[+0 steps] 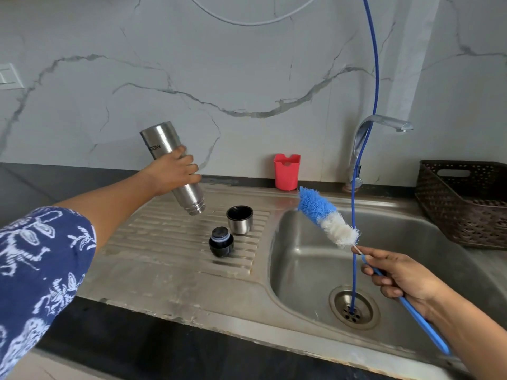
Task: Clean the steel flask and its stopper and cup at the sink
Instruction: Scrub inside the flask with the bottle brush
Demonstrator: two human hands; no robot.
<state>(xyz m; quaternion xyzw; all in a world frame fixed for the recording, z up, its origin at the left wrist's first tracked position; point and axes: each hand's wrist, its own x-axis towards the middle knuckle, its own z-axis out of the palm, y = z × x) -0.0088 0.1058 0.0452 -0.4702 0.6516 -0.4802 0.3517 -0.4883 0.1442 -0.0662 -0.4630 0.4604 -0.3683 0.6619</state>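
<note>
My left hand grips the steel flask around its middle and holds it upside down and tilted, its open mouth pointing down over the ribbed draining board. The steel cup stands upright on the board, mouth up. Just in front of it sits the black stopper. My right hand holds the blue handle of a bottle brush over the sink basin, its blue and white bristles pointing up and left toward the flask.
A thin blue hose hangs from above down into the drain. The steel tap stands behind the basin. A red holder sits against the marble wall, and a dark woven basket stands at the right.
</note>
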